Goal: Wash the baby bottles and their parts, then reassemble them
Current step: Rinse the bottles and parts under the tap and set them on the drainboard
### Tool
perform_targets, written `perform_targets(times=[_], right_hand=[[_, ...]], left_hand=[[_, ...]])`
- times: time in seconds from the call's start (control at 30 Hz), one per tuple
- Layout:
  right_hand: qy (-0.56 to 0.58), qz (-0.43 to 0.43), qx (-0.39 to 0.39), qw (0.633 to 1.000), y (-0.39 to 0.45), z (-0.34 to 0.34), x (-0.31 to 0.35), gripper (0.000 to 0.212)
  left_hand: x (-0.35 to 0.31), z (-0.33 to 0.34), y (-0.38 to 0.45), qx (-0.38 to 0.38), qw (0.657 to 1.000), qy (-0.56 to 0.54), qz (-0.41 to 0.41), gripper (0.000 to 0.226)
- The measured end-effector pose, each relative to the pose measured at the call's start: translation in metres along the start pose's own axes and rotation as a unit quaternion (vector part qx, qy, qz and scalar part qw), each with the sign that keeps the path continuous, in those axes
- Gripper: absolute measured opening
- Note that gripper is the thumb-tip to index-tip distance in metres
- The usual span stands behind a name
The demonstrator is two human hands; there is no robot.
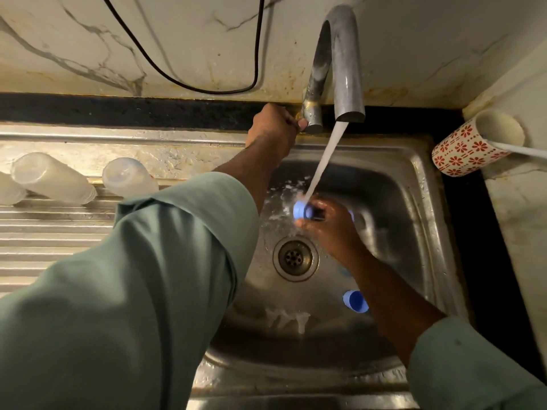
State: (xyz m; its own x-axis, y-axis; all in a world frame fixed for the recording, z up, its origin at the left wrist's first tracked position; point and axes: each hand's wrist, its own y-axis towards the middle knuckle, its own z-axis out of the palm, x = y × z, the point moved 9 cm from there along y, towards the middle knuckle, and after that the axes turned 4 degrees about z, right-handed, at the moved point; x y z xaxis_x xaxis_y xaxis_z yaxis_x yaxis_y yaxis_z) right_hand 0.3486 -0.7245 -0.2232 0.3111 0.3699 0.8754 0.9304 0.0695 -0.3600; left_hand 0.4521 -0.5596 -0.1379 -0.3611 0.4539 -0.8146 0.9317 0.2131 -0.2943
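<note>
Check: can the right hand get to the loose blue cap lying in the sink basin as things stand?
Probably not straight away. The right hand is gripping a blue bottle part under the running water. The blue cap lies in the open beside that forearm, nothing covering it, so freeing the hand first should do.

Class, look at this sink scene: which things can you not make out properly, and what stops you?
Head view:
- Tap handle: covered by left hand.
- Blue part: mostly hidden by right hand and splashing water.
- Second blue part: partly behind the right forearm.
- Leftmost bottle: cut off by the frame edge.

We see a steel sink (414, 179) holding a blue cap (355, 301), its ribbed drainboard (53, 232) carrying upturned clear bottles (53, 179), and a floral mug (470, 143) beside it.
</note>
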Motion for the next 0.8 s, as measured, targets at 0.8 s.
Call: perform_targets(times=[0.8], right_hand=[[0.054,-0.103,-0.093,0.989,-0.003,-0.003,0.060,0.023]], left_hand=[[0.004,0.000,0.005,-0.015,1.000,-0.009,-0.005,0.022]])
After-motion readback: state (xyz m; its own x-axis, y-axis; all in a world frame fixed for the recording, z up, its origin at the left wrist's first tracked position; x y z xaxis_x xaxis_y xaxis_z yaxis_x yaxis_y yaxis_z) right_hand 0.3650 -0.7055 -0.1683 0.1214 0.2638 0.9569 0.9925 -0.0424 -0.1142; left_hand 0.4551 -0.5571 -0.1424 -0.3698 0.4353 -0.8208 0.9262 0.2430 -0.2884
